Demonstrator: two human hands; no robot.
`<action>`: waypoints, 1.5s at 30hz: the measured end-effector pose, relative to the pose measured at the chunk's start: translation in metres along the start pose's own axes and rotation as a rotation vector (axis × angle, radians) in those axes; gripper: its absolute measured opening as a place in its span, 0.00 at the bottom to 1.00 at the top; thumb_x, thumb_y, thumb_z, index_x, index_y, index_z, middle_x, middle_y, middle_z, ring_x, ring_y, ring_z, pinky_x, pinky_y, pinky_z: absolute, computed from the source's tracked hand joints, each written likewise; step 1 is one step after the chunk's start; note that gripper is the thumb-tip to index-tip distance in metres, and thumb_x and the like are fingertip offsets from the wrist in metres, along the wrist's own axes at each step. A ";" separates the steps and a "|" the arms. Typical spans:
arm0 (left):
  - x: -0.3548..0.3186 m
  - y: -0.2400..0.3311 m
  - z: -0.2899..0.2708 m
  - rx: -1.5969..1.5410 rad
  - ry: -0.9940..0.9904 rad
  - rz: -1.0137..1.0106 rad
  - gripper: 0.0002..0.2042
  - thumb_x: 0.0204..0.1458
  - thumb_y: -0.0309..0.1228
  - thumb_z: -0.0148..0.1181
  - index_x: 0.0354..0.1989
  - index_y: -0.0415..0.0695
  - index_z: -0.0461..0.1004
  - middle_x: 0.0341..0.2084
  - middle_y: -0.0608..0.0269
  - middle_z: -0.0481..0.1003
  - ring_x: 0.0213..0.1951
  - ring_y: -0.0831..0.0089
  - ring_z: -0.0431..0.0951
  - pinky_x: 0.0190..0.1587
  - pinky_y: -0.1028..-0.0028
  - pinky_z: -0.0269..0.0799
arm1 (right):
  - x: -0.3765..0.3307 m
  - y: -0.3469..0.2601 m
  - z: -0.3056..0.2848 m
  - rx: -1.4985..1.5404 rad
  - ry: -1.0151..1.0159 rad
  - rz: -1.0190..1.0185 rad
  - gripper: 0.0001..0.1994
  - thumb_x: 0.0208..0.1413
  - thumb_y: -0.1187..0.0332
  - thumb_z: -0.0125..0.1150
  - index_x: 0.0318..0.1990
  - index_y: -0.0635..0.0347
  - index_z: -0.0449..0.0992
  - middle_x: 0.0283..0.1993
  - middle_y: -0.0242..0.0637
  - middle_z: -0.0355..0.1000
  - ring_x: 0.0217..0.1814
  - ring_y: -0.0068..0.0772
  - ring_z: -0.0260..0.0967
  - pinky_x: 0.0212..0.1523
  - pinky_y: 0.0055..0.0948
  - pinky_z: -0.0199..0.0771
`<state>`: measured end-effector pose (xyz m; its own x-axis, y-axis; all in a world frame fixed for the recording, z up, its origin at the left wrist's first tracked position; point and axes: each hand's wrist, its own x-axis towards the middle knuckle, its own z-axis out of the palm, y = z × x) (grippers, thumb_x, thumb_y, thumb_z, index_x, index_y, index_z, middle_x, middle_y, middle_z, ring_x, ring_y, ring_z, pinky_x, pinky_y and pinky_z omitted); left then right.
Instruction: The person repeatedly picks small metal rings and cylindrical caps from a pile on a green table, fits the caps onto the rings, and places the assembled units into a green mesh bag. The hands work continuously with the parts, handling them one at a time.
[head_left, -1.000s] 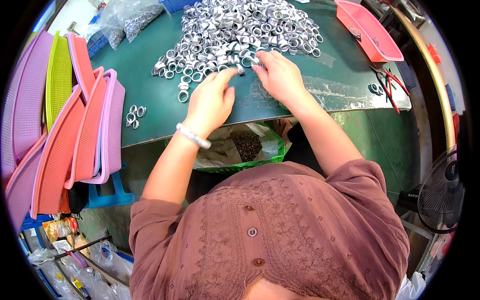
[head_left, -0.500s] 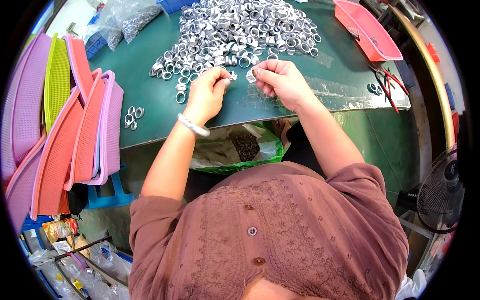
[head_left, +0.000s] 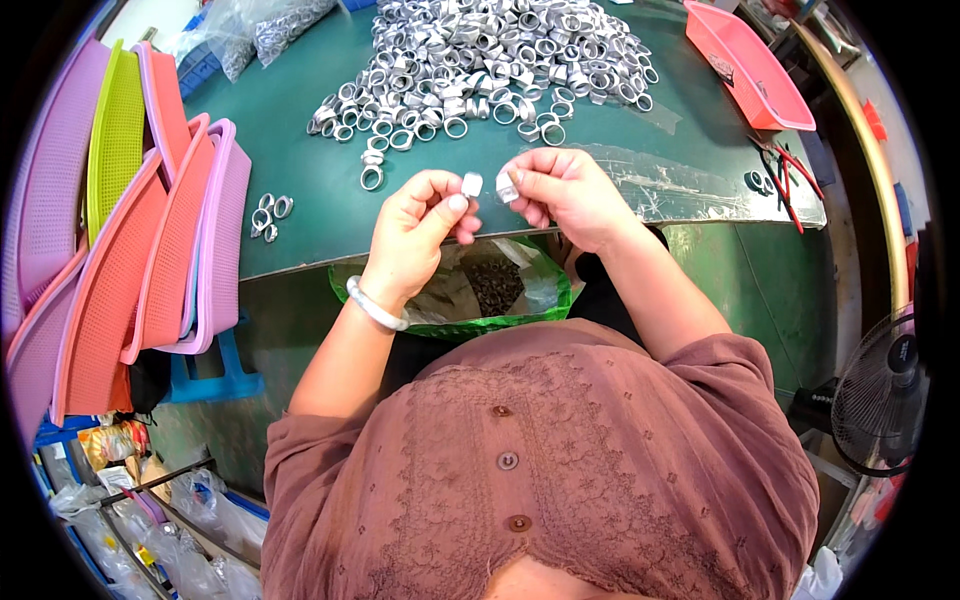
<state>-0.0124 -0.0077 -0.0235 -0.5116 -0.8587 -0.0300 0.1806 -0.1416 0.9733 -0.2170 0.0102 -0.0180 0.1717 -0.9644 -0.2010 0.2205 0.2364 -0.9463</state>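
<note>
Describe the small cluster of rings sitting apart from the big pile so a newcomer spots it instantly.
Start at the green table and find the stack of pink baskets at its left edge. Just right of them lies the small cluster of rings, a few silvery rings alone, well left of the big pile.

A green-topped bench (head_left: 300,190) fills the upper view, with pink, red and yellow-green mesh trays (head_left: 130,250) leaning at its left and 1 red tray (head_left: 745,65) lying at its right. A black fan (head_left: 885,385) stands on the green floor (head_left: 770,290) at right, and a blue stool (head_left: 215,375) sits below the trays.
</note>
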 end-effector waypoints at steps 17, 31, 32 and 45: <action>0.074 -0.004 0.027 1.143 0.008 0.389 0.14 0.48 0.26 0.57 0.45 0.45 0.72 0.30 0.56 0.73 0.30 0.61 0.74 0.34 0.67 0.69 | 0.022 0.004 -0.029 -1.375 0.586 -0.541 0.14 0.46 0.63 0.64 0.38 0.60 0.71 0.35 0.39 0.69 0.36 0.43 0.69 0.35 0.37 0.69; 0.058 -0.002 0.017 0.080 -0.078 -0.069 0.05 0.56 0.25 0.52 0.39 0.40 0.70 0.33 0.63 0.74 0.33 0.77 0.73 0.36 0.79 0.70 | -0.001 0.003 -0.033 -0.052 0.039 -0.354 0.13 0.51 0.81 0.56 0.46 0.67 0.70 0.42 0.32 0.71 0.43 0.20 0.68 0.47 0.22 0.69; 0.053 -0.002 0.017 -0.015 -0.090 -0.080 0.05 0.56 0.25 0.52 0.40 0.40 0.70 0.34 0.61 0.74 0.34 0.76 0.74 0.38 0.78 0.71 | -0.002 0.003 -0.032 -0.038 0.005 -0.349 0.14 0.52 0.81 0.56 0.47 0.66 0.70 0.44 0.32 0.71 0.44 0.20 0.68 0.48 0.23 0.68; 0.023 -0.015 0.010 0.139 -0.121 0.435 0.05 0.53 0.18 0.53 0.37 0.38 0.70 0.41 0.57 0.72 0.40 0.73 0.73 0.43 0.75 0.71 | -0.005 0.013 -0.011 -0.356 -0.010 -0.764 0.18 0.46 0.84 0.59 0.47 0.65 0.71 0.44 0.36 0.70 0.40 0.26 0.71 0.42 0.24 0.73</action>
<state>-0.0350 -0.0209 -0.0362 -0.5089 -0.7592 0.4058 0.2894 0.2931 0.9112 -0.2260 0.0162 -0.0321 0.1074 -0.8424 0.5280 -0.0364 -0.5340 -0.8447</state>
